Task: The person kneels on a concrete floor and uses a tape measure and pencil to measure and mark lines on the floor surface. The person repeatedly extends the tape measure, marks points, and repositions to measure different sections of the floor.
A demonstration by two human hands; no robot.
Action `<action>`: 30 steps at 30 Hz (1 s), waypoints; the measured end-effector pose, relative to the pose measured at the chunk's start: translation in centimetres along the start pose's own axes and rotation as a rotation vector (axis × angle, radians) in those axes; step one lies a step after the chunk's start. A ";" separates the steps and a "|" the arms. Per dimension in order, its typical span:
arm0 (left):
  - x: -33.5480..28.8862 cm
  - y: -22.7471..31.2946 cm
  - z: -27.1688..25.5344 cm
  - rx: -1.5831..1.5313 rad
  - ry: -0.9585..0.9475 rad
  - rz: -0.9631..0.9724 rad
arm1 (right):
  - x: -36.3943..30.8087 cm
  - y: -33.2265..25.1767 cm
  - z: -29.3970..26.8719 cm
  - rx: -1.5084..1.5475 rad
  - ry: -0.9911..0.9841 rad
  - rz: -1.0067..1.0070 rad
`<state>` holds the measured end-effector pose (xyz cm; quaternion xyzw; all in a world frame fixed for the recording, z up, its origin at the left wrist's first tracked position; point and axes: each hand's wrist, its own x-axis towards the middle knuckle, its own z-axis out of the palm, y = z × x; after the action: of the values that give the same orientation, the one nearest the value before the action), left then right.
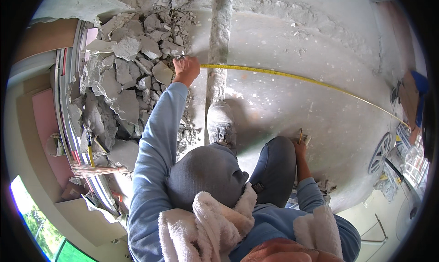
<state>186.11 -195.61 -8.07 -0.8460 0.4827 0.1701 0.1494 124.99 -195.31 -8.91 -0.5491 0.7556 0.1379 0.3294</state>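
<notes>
My left hand (186,70) is closed on the end of a yellow tape measure (274,73), low over the floor beside the rubble. The tape's blade runs taut to the right, across a groove (219,38) in the concrete. At its far end is another person's hand (414,135). Beside my bent knee, my right hand (299,148) is closed around a pencil (301,133) that points upward. Something small and pale shows next to those fingers, too small to name.
Broken concrete (128,79) is heaped on the left, with a straw broom (98,170) at its lower edge. Long strips and boards (45,120) lie beyond it. On the right stand a round fan-like grille (382,152) and assorted gear. A white towel (206,225) hangs over me.
</notes>
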 end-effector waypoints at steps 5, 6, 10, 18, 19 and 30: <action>0.0 -0.1 0.6 0.012 0.062 0.010 | 0.0 -0.1 0.2 0.037 0.009 0.020; 0.0 -0.1 0.6 0.013 0.060 0.013 | -0.1 -0.1 0.2 0.052 0.005 0.037; -0.2 -0.1 0.1 0.012 0.032 0.021 | -0.3 -0.7 -0.2 0.033 -0.021 0.026; -0.5 0.1 -0.3 0.007 0.053 0.033 | -0.8 -1.5 -0.8 -0.002 -0.028 0.031; -0.4 0.1 -0.3 0.005 0.048 0.027 | -0.7 -1.4 -0.8 -0.012 -0.042 0.031; 0.0 0.1 0.0 0.001 0.001 0.007 | -1.0 -1.4 -0.7 -0.005 0.008 -0.010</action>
<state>186.02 -195.64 -8.07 -0.8442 0.4860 0.1701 0.1488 126.19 -195.51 -7.54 -0.5543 0.7539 0.1361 0.3255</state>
